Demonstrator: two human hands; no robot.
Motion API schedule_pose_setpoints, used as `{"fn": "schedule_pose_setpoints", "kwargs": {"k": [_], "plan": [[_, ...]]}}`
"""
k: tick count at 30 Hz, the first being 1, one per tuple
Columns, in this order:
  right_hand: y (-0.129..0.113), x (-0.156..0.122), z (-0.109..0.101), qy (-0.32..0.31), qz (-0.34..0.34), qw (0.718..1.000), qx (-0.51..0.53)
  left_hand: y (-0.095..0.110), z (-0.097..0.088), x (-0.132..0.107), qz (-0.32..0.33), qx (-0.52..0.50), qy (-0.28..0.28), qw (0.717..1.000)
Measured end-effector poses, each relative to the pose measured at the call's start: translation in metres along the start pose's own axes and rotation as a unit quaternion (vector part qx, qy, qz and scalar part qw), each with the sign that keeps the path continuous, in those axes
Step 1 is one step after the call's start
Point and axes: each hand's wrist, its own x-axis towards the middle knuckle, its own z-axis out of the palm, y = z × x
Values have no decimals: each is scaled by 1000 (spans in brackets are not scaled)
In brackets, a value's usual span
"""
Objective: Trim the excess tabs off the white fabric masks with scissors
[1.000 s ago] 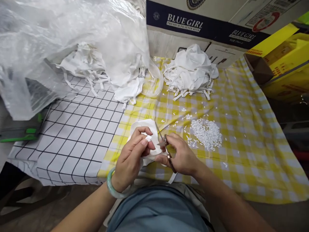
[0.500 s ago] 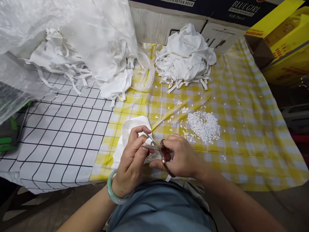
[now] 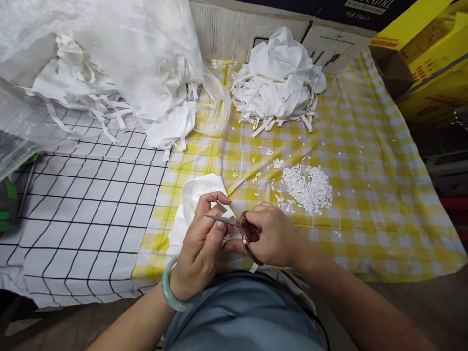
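Scissors (image 3: 238,223) have swung toward ten o'clock, right hand (image 3: 272,237) gripping their handles; left hand (image 3: 200,247) pinches white fabric (image 3: 190,197).

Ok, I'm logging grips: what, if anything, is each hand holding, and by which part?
The right hand holds the scissors by their handle loops. The left hand grips white fabric; exactly where is hidden.

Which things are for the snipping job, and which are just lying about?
Seem part of it:
scissors, open, in the right hand
white cloth, at the left hand
heap of white cloths
little white snippets

Seem just lying about:
cardboard box, at the back
yellow packaging, on the right
green-and-grey thing, far left
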Motion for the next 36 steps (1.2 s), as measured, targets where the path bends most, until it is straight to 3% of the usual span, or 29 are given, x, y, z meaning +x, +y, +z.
{"fn": "schedule_pose_setpoints", "kwargs": {"k": [5, 11, 15, 17, 19, 21, 24, 27, 29, 30, 32, 34, 36], "plan": [[6, -6, -2, 11, 17, 1000, 15, 1, 5, 5, -20, -12, -10, 1000], [26, -29, -10, 21, 151, 987, 57, 0, 29, 32, -5, 22, -97, 995], [48, -49, -21, 49, 242, 960, 133, 0, 42, 50, 12, 46, -169, 984], [54, -57, -27, 99, 267, 950, 131, 5, 31, 51, 14, 75, -203, 976], [52, -59, -27, 147, 235, 956, 95, 11, 7, 43, 17, 136, -193, 972], [41, -54, -18, 155, 155, 973, 68, 12, -25, 27, 27, 226, -111, 967], [13, -35, 17, 94, 44, 992, 70, 1, -62, -6, 15, 318, 9, 948], [-14, -8, 54, 31, 10, 997, 72, -10, -74, -28, -27, 301, -12, 953], [-25, 13, 58, 33, 8, 993, 116, -6, -72, -21, -17, 275, -55, 960], [-28, 25, 50, 48, 4, 987, 154, 2, -69, -9, 0, 268, -67, 961], [-30, 54, 12, 107, -17, 966, 234, 31, -62, 33, 48, 271, -52, 960], [-32, 86, -53, 195, -49, 940, 275, 69, -54, 93, 124, 280, 6, 952], [-30, 119, -129, 306, -54, 925, 220, 103, -43, 159, 207, 257, 47, 943]]}}
